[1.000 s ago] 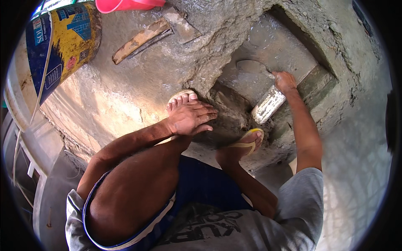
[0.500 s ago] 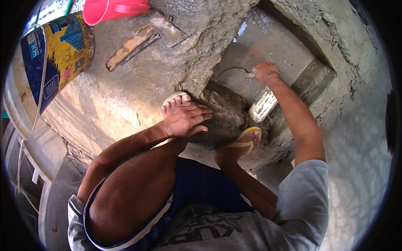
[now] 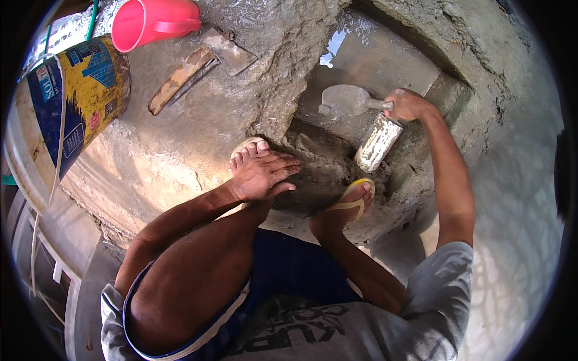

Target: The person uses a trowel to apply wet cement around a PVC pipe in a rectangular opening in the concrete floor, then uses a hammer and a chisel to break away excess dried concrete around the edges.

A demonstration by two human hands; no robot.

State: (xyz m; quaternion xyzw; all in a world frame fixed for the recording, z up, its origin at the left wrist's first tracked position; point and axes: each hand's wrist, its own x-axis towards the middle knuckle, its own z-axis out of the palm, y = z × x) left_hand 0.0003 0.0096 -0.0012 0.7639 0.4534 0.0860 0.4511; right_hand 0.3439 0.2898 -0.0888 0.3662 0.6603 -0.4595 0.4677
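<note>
Two bare hands show in the head view, well apart from each other. The right hand (image 3: 407, 103) is closed around the handle of a trowel (image 3: 344, 100), whose grey blade lies flat on the smooth wet cement surface (image 3: 385, 57) of a recessed patch in the rough concrete. Just below that hand a pale cement-smeared block (image 3: 377, 143) leans against the edge of the recess. The left hand (image 3: 263, 174) holds nothing; it rests open, fingers spread, on top of the left foot (image 3: 250, 150) near a heap of dark wet mortar (image 3: 319, 171). The right foot wears a yellow sandal (image 3: 352, 195) beside that mortar. Further off to the left lie a wooden float (image 3: 180, 78), a pink jug (image 3: 153, 23) and a yellow and blue bucket (image 3: 78, 102).
</note>
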